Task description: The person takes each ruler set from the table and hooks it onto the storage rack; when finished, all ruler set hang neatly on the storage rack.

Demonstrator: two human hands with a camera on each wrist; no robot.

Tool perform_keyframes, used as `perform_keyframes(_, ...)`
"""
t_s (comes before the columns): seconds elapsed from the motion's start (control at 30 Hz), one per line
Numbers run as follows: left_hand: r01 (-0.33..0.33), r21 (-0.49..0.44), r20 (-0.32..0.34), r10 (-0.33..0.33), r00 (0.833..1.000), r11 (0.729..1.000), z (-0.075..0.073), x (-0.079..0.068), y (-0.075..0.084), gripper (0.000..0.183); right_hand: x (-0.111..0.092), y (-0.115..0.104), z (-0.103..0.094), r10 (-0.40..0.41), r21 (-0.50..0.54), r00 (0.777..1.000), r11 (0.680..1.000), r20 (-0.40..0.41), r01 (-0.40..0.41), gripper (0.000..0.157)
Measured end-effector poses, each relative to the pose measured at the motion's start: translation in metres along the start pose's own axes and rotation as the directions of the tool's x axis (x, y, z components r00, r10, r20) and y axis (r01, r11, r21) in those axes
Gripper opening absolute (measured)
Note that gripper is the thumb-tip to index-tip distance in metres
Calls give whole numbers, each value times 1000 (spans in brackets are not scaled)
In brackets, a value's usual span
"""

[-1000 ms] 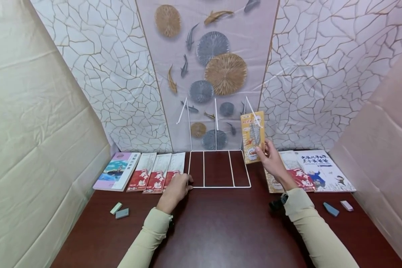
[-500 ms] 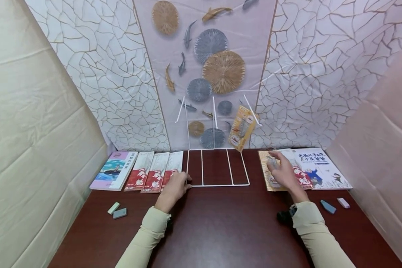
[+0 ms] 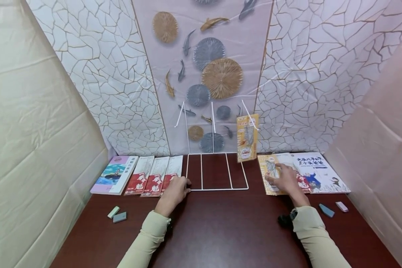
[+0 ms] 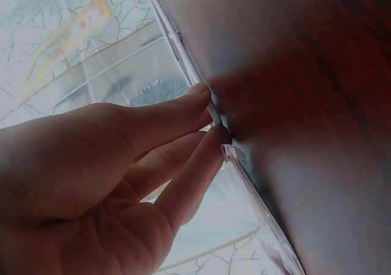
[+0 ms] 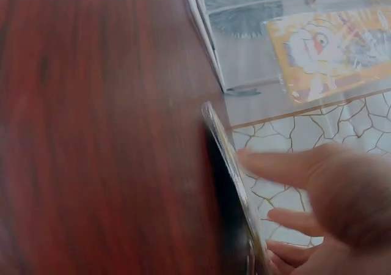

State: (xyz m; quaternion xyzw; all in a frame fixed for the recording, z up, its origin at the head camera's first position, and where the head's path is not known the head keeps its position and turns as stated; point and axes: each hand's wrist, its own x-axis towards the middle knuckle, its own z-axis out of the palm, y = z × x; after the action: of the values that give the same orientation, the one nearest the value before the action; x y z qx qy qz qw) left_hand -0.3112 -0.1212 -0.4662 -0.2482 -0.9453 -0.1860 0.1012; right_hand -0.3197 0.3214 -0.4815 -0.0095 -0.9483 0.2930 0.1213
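In the head view my left hand (image 3: 174, 191) is at the front left corner of a white wire rack (image 3: 217, 189). The left wrist view shows the thumb and fingers pinching its thin wire (image 4: 214, 112). From the rack's right hook hangs a yellow blister-card package (image 3: 244, 143), nearly upright. To the right, my right hand (image 3: 286, 180) is over a second yellow package (image 3: 265, 163) lying flat on the table. Its fingers are spread loosely close to that package's edge (image 5: 227, 153) in the right wrist view; whether they touch it I cannot tell.
Red-and-white packets (image 3: 153, 180) and a pink-bordered book (image 3: 115, 175) lie left of the rack. Another red-and-white packet (image 3: 303, 182) and a white book (image 3: 325, 175) lie at right. Small erasers (image 3: 120, 217) sit near both sides. A patterned cloth wall (image 3: 127, 123) stands behind.
My right hand has let go of the first yellow package, which swung on the hook and now hangs straighter. That hand has moved down to the flat package. The left hand stays at the rack.
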Motion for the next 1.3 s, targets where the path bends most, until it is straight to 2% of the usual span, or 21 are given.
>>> perform_keyframes(0.1,8,-7,4,-8,1000,1000,1,-1,-2,14,1,2,1,10,-17,1000,1000,21,-10,81)
perform_keyframes(0.3,19,-22,4,-19,1000,1000,2,0,-2,16,4,4,-3,87,16,995,996,42,-88,95)
perform_keyframes(0.43,21,-34,5,-21,1000,999,2,2,-2,16,6,5,-4,113,34,993,993,42,-114,96)
perform_keyframes(0.6,8,-25,-9,-8,1000,1000,1,2,-2,17,6,4,-3,120,109,992,987,-39,-115,84)
perform_keyframes(0.8,13,-32,-5,-13,1000,999,-1,1,0,17,1,-7,-4,176,280,975,951,-138,-132,62)
perform_keyframes(1.0,14,-30,-2,-14,1000,999,-2,0,-1,17,1,-17,-2,184,438,972,893,-148,-102,53)
perform_keyframes(1.13,23,-37,2,-23,1000,999,-2,0,-1,17,1,-23,-2,121,568,986,822,-118,-32,53)
perform_keyframes(1.3,6,-30,-8,-6,1000,1000,-1,-1,-1,17,-2,-30,-3,11,681,996,730,-94,56,54)
